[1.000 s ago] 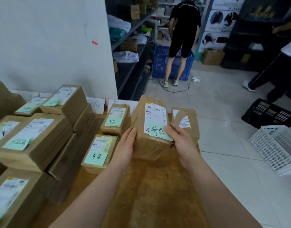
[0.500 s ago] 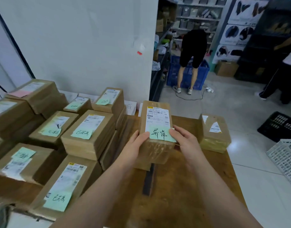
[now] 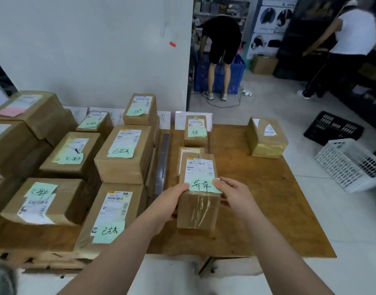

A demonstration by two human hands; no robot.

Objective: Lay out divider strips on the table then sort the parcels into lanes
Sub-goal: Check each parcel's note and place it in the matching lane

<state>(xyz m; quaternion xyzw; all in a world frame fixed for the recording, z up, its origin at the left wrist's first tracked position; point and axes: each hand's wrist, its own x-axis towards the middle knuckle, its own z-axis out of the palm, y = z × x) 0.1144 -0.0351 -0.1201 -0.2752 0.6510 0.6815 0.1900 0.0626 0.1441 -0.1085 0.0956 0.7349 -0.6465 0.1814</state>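
hold | left grip (image 3: 169, 201) and right grip (image 3: 233, 194) each clasp parcel (image 3: 198, 209) sides | held right of divider strip (image 3: 163, 158), likely lane-sorting by label

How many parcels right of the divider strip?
4. Held parcel, between left hand and right hand; half-hidden parcel just behind it; far parcel at the table's back edge; right parcel standing apart. More may hide under the held one.
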